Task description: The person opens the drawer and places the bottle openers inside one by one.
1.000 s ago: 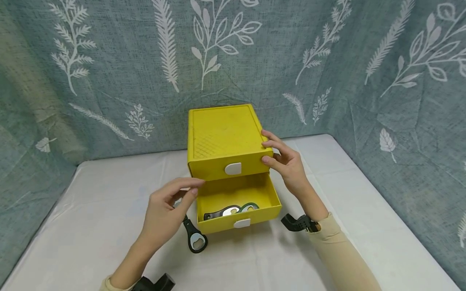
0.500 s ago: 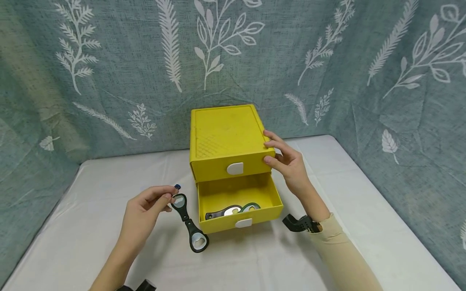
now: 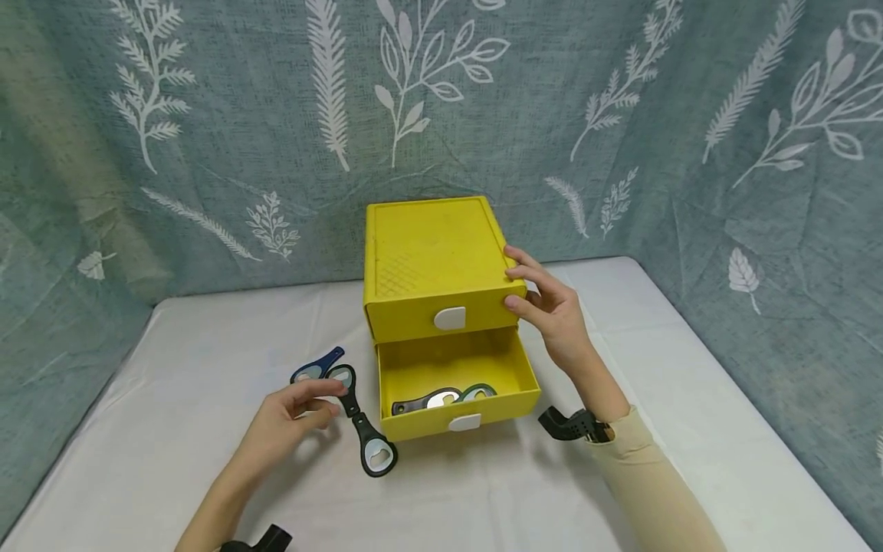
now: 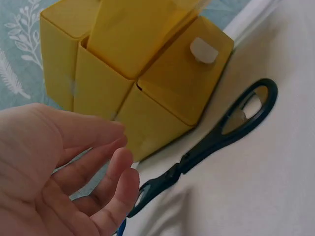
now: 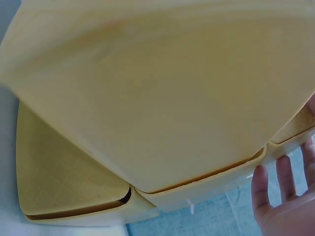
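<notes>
On the white cloth left of the yellow drawer box lie a blue bottle opener and two black bottle openers, an upper one and a lower one, their handle ends meeting. My left hand hovers by the upper black opener; in the left wrist view its fingers are loosely bent around nothing. At the box's upper right front corner, my right hand holds on, thumb against the front and fingers along the top edge. Inside the pulled-out lower drawer are a black opener and a green-rimmed opener.
The upper drawer, with its white handle, is closed. A grey-green curtain with white leaf prints hangs behind and beside the table. White cloth surrounds the box on its left, right and front.
My left hand moves from the drawer's left edge to the left, lets go of the blue bottle opener on the cloth, and draws back slightly lower. My right hand stays on the box.
</notes>
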### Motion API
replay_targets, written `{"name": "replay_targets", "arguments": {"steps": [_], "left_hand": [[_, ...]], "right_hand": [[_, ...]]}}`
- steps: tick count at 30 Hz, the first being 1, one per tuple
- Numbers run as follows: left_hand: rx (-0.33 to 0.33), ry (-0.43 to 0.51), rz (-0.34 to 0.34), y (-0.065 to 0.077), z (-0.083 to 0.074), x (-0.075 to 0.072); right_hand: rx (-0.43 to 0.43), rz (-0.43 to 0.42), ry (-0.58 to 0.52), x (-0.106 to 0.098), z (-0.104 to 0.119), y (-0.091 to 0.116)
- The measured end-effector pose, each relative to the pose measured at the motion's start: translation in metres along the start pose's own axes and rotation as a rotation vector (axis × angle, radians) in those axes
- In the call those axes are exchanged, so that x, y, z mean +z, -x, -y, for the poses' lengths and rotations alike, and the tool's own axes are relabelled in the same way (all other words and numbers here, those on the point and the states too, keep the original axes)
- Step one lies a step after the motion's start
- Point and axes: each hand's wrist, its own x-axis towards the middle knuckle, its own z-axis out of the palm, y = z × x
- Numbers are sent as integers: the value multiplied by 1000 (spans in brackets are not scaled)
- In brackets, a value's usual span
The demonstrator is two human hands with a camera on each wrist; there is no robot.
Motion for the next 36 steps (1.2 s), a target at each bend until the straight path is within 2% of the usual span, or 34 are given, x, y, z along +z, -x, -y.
{"name": "replay_targets", "arguments": {"steps": [5,9,20,26,36], "left_hand": [[-19,-48,60,-1,4,4],[-38,-51,95,-1,7,8],[-3,-108,188,-2,14,13],[-37,-181,172,-2,13,16],[-75,-212,117,-1,12,21]], "right_hand": [[3,-1,1,0,1,0],[6,-3,-2,-1,1,0],[4,0,0,-1,1,0],[0,5,-1,-1,1,-1],[-13,11,-3,-1,1,-1]]}}
